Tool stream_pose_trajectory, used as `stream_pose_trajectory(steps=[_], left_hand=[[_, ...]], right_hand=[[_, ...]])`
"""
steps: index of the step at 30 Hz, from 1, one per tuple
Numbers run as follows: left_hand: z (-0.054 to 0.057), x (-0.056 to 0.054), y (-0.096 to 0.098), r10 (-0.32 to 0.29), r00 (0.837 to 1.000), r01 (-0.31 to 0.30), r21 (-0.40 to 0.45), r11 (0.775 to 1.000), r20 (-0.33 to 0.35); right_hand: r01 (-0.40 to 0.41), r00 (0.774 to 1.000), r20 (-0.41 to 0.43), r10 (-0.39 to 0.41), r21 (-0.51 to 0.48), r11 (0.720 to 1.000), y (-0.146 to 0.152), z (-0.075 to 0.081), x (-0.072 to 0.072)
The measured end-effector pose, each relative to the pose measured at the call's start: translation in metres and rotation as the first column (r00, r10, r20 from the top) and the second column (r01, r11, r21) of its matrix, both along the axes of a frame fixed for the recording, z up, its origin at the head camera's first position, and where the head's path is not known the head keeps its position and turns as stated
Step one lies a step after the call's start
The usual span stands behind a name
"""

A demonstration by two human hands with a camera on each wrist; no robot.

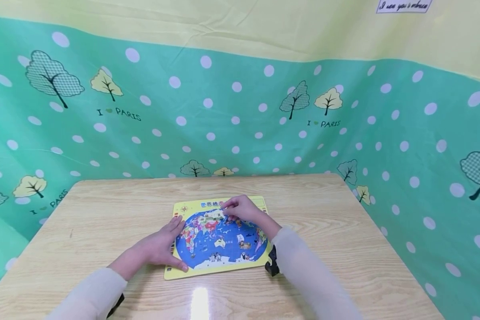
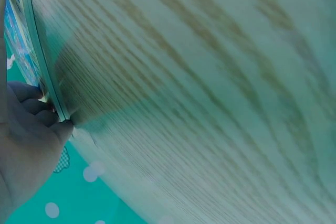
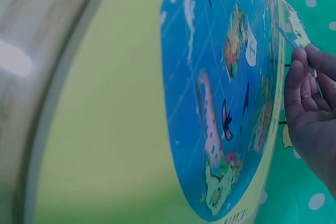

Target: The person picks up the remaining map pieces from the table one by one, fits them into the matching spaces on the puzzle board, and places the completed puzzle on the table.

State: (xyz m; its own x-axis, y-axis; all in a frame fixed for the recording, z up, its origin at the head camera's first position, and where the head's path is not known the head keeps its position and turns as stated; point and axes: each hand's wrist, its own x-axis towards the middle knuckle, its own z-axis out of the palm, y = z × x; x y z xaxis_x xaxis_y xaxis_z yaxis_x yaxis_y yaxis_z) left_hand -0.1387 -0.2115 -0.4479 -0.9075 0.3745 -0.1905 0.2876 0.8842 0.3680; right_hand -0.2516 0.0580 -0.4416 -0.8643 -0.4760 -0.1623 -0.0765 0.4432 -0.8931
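Observation:
A yellow-bordered world map puzzle board (image 1: 220, 270) lies flat on the table, its blue map covered with small animal pictures and coloured land. Beside its left edge, my left hand (image 1: 162, 243) is spread, with the fingers resting along the edge and the thumb on the lower left corner. In the left wrist view, the fingers (image 2: 32, 106) meet the board's rim. Over the top middle of the map, my right hand (image 1: 243, 210) pinches a thin, pale puzzle piece (image 3: 295, 24) between thumb and fingers. That piece is tilted up from the board in the right wrist view.
The wooden table (image 1: 116, 209) extends around the board on every side. Behind and to the right hangs a green polka-dot cloth (image 1: 232, 120) printed with trees. A bright light reflection shows on the tabletop in front of the board.

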Motion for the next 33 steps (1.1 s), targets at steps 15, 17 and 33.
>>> stream_pose_trajectory(steps=[15, 17, 33], left_hand=[[0.000, 0.000, 0.000, -0.002, 1.000, 0.002, 0.004, 1.000, 0.001], [0.001, 0.000, 0.000, -0.002, 1.000, 0.002, 0.011, 1.000, 0.002], [-0.001, -0.001, 0.001, 0.015, 1.000, -0.015, -0.005, 1.000, 0.010]], right_hand=[[0.002, 1.000, 0.019, -0.002, -0.009, 1.000, -0.013, -0.003, 0.001], [0.000, 1.000, 0.021, 0.000, -0.009, 1.000, -0.014, -0.002, 0.002], [0.032, 0.999, -0.037, -0.028, 0.095, 0.995, -0.017, -0.006, 0.001]])
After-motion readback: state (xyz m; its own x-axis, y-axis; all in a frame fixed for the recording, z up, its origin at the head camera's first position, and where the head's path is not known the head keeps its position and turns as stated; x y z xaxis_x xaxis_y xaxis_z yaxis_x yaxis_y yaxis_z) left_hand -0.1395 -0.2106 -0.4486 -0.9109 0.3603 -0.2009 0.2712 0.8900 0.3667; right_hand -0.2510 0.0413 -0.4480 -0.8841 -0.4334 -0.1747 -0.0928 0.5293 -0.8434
